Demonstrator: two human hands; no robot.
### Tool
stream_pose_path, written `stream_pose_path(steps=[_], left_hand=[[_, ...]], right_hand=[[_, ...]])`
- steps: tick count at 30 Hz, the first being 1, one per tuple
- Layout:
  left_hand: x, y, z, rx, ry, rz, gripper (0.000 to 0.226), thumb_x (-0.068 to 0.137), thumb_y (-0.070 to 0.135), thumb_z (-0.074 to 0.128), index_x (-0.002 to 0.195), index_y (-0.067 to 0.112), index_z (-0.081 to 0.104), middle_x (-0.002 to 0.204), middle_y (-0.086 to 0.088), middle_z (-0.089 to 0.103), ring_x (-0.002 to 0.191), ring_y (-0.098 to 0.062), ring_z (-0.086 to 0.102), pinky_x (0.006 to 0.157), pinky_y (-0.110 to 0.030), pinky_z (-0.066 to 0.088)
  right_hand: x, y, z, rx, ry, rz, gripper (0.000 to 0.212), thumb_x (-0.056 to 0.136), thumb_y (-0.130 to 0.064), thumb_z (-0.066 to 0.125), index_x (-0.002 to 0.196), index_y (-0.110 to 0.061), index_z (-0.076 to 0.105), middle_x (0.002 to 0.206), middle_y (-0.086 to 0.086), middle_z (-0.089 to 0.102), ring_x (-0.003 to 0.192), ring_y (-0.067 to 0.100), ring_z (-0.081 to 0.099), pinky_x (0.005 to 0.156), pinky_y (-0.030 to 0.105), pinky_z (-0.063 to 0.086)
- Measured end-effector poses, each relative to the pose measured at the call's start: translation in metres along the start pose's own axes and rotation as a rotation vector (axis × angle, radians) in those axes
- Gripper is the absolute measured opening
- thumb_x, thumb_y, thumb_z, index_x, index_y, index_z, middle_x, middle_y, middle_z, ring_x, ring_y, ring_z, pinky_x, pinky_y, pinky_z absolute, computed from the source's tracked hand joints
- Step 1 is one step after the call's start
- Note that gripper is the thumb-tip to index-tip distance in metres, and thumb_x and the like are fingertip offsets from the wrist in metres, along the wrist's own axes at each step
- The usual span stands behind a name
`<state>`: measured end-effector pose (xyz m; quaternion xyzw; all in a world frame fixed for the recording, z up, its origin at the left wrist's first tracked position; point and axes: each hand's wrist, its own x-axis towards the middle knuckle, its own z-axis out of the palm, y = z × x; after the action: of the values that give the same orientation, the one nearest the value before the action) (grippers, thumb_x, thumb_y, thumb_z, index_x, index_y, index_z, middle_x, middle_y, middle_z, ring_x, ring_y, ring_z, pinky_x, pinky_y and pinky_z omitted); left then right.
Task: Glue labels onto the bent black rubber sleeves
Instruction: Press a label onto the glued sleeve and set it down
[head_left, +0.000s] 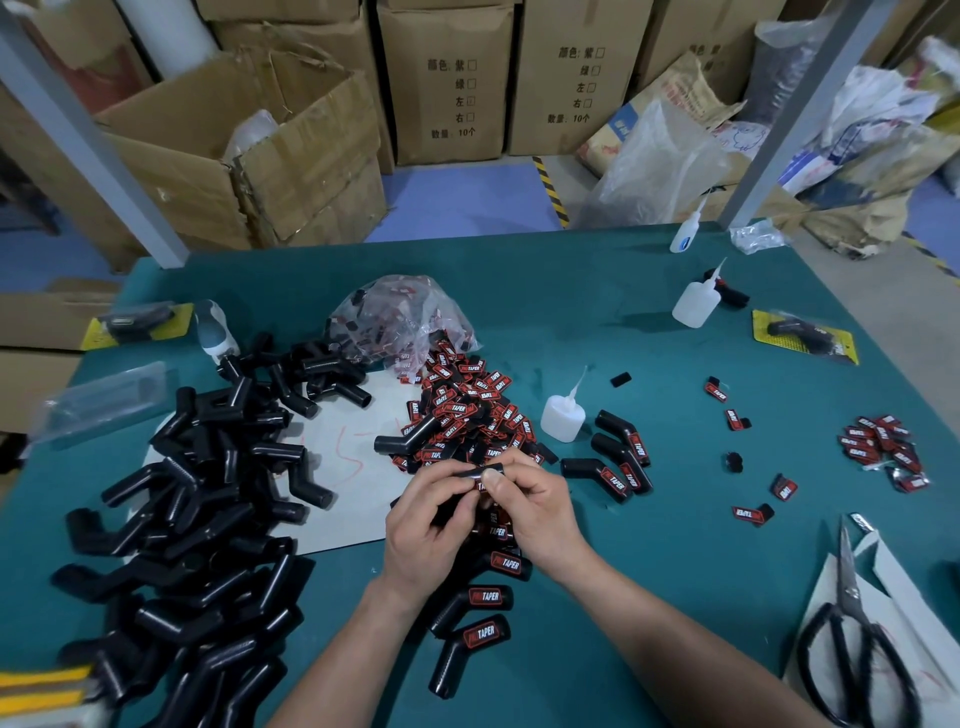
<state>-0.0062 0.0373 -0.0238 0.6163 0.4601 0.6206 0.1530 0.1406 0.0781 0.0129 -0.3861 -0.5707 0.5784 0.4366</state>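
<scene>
Both hands pinch one sleeve (467, 474) over the worktop (675, 519), its long axis running across from left hand (428, 535) to right hand (540, 512); the right thumb sits at the label (480, 487). Pressing it down likely falls to that nearer hand.

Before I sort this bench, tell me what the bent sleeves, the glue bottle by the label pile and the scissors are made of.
Bent sleeves: seemingly black rubber, semi-gloss; soft highlights run along the tubes.
Glue bottle: translucent white plastic, probably squeezable; cloudy walls, thin tapering nozzle.
Scissors: bare grey metal blades with a dull sheen; black loop handles, coating unclear.
</scene>
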Motion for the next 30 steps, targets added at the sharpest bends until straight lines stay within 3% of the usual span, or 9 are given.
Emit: stream_pose_path(steps=[1,4,8,13,17,20,23,30], left_hand=[[0.000,0.000,0.000,0.006,0.002,-0.003,0.014,0.103,0.019,0.065,0.109,0.008,0.069,0.121,0.002,0.068,0.109,-0.020,0.069,0.097,-0.028,0.052],[0.001,0.000,0.000,0.013,0.007,-0.017,0.013,0.103,0.019,0.065,0.109,0.008,0.069,0.120,0.002,0.067,0.110,-0.018,0.068,0.097,-0.026,0.052],[0.001,0.002,0.000,0.016,0.000,-0.001,0.014,0.103,0.019,0.064,0.110,0.008,0.069,0.121,0.004,0.066,0.109,-0.016,0.068,0.097,-0.026,0.052],[0.000,0.004,0.002,0.046,-0.026,0.028,0.017,0.104,0.017,0.062,0.115,0.006,0.067,0.120,-0.004,0.066,0.110,-0.020,0.067,0.097,-0.030,0.054],[0.001,0.003,-0.001,0.065,-0.002,0.021,0.017,0.104,0.017,0.062,0.115,0.005,0.069,0.119,-0.006,0.067,0.110,-0.020,0.068,0.097,-0.028,0.052],[0.002,0.004,0.000,0.053,0.018,-0.045,0.019,0.105,0.021,0.060,0.114,0.007,0.070,0.119,-0.004,0.067,0.110,-0.019,0.067,0.097,-0.026,0.052],[0.002,0.005,0.001,0.032,0.016,-0.083,0.019,0.105,0.023,0.060,0.113,0.010,0.070,0.119,0.002,0.066,0.109,-0.018,0.068,0.097,-0.025,0.051],[0.005,0.006,0.000,-0.004,-0.002,-0.128,0.016,0.097,0.015,0.065,0.111,0.015,0.072,0.120,0.016,0.065,0.107,-0.013,0.068,0.095,-0.022,0.051]], right_hand=[[0.000,0.000,0.000,0.032,0.001,0.030,0.036,0.096,-0.037,0.056,0.069,-0.015,0.066,0.079,0.002,0.059,0.077,0.011,0.054,0.074,0.025,0.044],[0.002,0.003,-0.003,0.091,-0.016,0.051,0.057,0.098,-0.042,0.048,0.076,0.010,0.056,0.081,0.023,0.051,0.077,0.027,0.048,0.075,0.038,0.042],[0.001,0.003,-0.002,-0.029,0.007,-0.019,0.034,0.094,-0.031,0.063,0.071,-0.007,0.069,0.080,0.007,0.061,0.075,0.014,0.058,0.074,0.028,0.047],[0.001,0.002,-0.001,-0.045,0.011,-0.044,0.024,0.096,-0.028,0.062,0.077,-0.017,0.073,0.083,0.006,0.063,0.078,0.012,0.060,0.074,0.024,0.048],[0.005,-0.002,-0.010,-0.010,-0.088,-0.025,0.043,0.102,-0.035,0.047,0.076,-0.005,0.064,0.081,0.010,0.057,0.076,0.022,0.053,0.070,0.034,0.045],[0.008,0.003,-0.014,-0.057,-0.116,-0.052,0.031,0.097,-0.026,0.062,0.084,0.000,0.070,0.085,0.018,0.064,0.079,0.037,0.060,0.073,0.051,0.053],[0.006,0.003,-0.012,-0.012,-0.114,-0.038,0.011,0.091,-0.018,0.071,0.092,-0.008,0.076,0.088,0.015,0.070,0.080,0.027,0.068,0.077,0.049,0.058],[0.008,0.003,-0.015,-0.046,-0.163,-0.057,0.018,0.098,-0.018,0.064,0.085,-0.008,0.072,0.086,0.013,0.066,0.078,0.034,0.065,0.076,0.052,0.055]])
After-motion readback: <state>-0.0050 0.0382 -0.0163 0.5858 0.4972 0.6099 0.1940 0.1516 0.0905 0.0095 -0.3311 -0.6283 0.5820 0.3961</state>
